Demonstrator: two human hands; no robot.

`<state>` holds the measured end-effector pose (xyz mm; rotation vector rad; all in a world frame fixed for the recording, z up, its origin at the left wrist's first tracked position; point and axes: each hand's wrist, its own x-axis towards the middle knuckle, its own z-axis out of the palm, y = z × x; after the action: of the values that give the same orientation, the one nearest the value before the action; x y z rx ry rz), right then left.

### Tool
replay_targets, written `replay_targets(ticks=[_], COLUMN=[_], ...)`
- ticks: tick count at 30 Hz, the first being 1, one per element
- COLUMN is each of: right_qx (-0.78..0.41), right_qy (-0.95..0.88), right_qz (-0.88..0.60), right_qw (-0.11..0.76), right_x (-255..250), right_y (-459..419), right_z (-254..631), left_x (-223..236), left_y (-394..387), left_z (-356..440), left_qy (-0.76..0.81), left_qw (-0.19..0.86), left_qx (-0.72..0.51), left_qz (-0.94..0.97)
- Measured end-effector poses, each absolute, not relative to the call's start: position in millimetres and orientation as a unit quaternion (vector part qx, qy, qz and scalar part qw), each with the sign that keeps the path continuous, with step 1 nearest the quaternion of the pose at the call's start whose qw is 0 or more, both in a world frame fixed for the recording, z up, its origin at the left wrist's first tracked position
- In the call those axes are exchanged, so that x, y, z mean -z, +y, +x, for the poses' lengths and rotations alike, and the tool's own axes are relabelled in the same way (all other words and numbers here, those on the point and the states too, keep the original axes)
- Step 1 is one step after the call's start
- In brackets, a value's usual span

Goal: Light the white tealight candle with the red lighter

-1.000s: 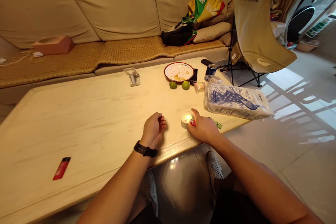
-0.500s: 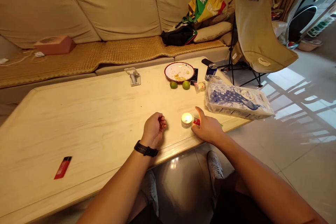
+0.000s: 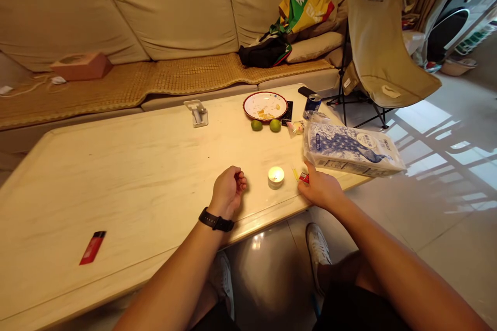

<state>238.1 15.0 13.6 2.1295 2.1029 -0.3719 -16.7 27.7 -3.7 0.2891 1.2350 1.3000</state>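
Note:
A lit tealight candle stands on the pale coffee table, between my two hands. My right hand is closed around a red lighter; its far end is hidden in my palm. Beside the lighter's tip shows a thin yellow streak; I cannot tell whether it is a flame or a small stick. My left hand, with a black watch at the wrist, rests on the table near its front edge. Its fingers are curled in, and nothing shows in them.
A red lighter-like object with a black end lies at front left. Behind the candle are a plate with food scraps, two green limes and a can. A wrapped tissue pack lies beyond my right hand. A folding chair stands at right.
My right hand has drawn back to the right from the candle with the red lighter, and its raised thumb has come down. The left hand and the candle have stayed put.

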Motion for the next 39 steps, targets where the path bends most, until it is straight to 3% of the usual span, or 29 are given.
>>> replay_targets(ticks=[17,39], right_qx=[0.128,0.146], right_qy=[0.705,0.747], right_qz=[0.696,0.646], right_qw=[0.045,-0.062], right_x=[-15.4,-11.1], right_y=[11.7,11.8], right_z=[236.8,235.4], left_x=[6.4,4.9], left_y=[28.9,29.1], left_z=[-18.1,-17.5], left_qy=[0.543,0.541], left_qw=[0.618,0.615], left_qx=[-0.555,-0.559], left_qz=[0.125,0.128])
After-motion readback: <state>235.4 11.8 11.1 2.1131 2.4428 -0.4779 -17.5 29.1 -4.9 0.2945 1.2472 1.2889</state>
